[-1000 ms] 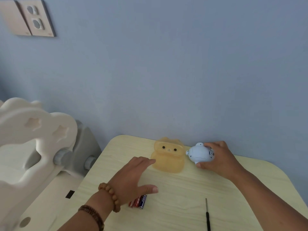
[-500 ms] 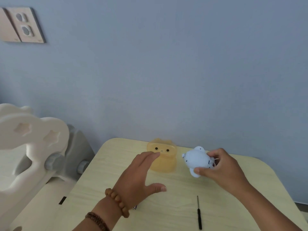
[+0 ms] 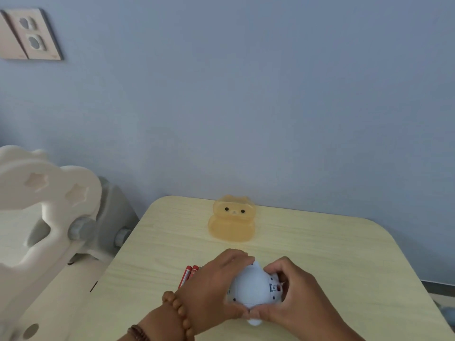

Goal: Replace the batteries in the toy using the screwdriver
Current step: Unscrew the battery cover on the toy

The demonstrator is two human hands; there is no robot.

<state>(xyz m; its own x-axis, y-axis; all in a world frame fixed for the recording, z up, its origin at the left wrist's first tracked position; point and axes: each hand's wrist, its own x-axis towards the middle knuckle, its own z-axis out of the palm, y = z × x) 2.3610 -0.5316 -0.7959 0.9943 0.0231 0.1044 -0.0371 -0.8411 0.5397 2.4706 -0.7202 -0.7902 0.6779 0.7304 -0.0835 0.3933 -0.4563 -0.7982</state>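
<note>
The white toy (image 3: 253, 289) is turned with its underside up, low over the near middle of the pale wooden table (image 3: 332, 247). My left hand (image 3: 209, 289) grips its left side and my right hand (image 3: 295, 294) grips its right side, thumbs meeting at the near edge. A small switch panel shows on the toy's right flank. Red batteries (image 3: 189, 274) lie on the table just left of my left hand, partly hidden by it. The screwdriver is hidden behind my hands and arms.
A translucent orange bear-shaped cover (image 3: 232, 219) stands at the table's far edge against the blue wall. A white and grey plastic play fence (image 3: 49, 217) stands to the left of the table. A wall socket (image 3: 32, 33) sits at the top left.
My right hand brought the toy from beside the orange cover toward me. My left hand left the table and closed on the toy's other side. The screwdriver went out of sight.
</note>
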